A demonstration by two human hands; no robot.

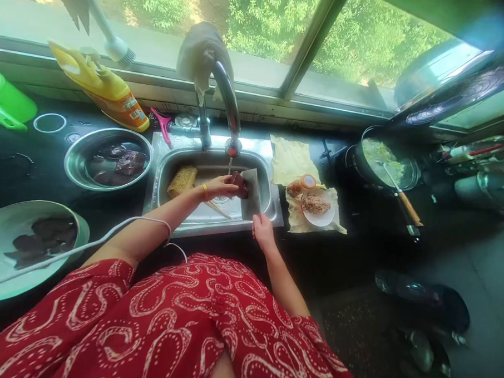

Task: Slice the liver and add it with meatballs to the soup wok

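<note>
Over the sink point(167, 223), my left hand point(221, 187) grips a dark red block point(239, 186) that looks like blood curd. A cleaver point(252, 203) with a broad grey blade is held by its handle in my right hand point(262, 231). Its blade stands right beside the block, and whether it cuts into it I cannot tell. Thin water runs from the faucet point(232, 146) near my left fingers. Left of the sink, a metal bowl point(110, 131) contains similar dark chunks, and a larger pale bowl point(83, 232) contains dark slices.
A yellow mesh sponge point(182, 181) lies in the sink. To the right, a small bowl of minced food point(318, 208) and a jar point(301, 184) rest on cloths. Farther right stands a pan point(367, 166) with pale green food. A yellow bottle point(108, 96) leans behind. A white cable point(120, 228) crosses my left arm.
</note>
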